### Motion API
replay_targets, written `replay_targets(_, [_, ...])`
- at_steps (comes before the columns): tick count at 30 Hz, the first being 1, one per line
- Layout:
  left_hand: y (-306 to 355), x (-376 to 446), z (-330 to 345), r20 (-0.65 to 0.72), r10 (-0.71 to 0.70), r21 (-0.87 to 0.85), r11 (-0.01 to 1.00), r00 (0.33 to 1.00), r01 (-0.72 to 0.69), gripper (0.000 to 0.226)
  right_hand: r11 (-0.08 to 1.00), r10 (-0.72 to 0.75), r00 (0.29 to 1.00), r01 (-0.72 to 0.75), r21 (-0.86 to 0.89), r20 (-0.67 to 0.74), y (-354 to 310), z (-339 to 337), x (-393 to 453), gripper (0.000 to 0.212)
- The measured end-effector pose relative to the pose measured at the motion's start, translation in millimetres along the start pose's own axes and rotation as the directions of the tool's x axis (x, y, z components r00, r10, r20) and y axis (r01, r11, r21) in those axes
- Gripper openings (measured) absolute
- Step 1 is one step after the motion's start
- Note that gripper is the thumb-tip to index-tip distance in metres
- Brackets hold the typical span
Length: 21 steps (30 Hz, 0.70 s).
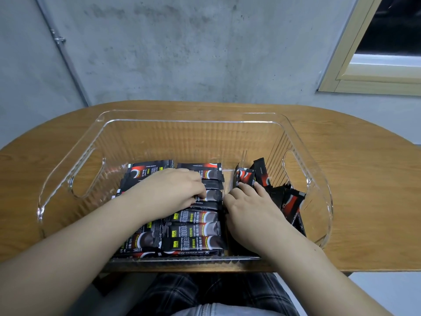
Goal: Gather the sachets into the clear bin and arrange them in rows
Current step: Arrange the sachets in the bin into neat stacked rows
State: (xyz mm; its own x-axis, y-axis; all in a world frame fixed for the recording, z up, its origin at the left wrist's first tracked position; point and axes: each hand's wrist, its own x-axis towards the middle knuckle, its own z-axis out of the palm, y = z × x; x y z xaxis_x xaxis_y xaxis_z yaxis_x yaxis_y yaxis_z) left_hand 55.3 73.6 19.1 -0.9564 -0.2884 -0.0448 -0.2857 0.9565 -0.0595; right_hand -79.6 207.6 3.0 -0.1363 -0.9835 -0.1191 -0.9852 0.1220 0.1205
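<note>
I have both hands down inside the clear bin (303, 142), which sits on the wooden table (364, 201) right in front of me, because all the sachets I can see are already in it and what seems left is the ordering. On my left side the flat sachets (193, 229) lie in neat rows, stacked one against the next along the bin floor, so my left hand (173, 190) lies on top of them with the fingers curled down and the tips pressing at the edge of one sachet in the middle of the row; whether I am pinching it or only nudging it square I cannot tell, since my knuckles hide the fingertips. I keep that hand there, I think, to stop the finished rows from sliding while the other side gets sorted. My right hand (248, 206) lies with fingers stretched forward and fairly straight against the loose sachets (289, 201), which stand and lean every which way against the right wall near the handle cut-out. Straight fingers suit this: I am pushing that jumble together rather than lifting a piece. To my eye the job is past halfway, with the right pile still to be laid flat.
</note>
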Motion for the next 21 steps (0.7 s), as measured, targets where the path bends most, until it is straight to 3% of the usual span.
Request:
replay_targets(7, [-11.1,-11.5,-4.8,-0.072,-0.084,-0.034,0.996,0.994,0.081,0.016,1.000,-0.001,1.000,0.001,0.013,-0.011,0.3,0.5,-0.2,0.044])
replay_targets(13, [-15.1,-22.5,-3.8,0.053,-0.145,0.011,0.989,0.988,0.145,0.024,1.000,-0.005,1.000,0.005,0.015,-0.016,0.2,1.1,-0.4,0.043])
replay_targets(21, [-9.7,-21.7,-1.7,0.060,-0.168,0.005,0.986,0.984,0.168,0.032,1.000,-0.007,1.000,0.007,0.019,-0.021,0.4,1.8,-0.1,0.043])
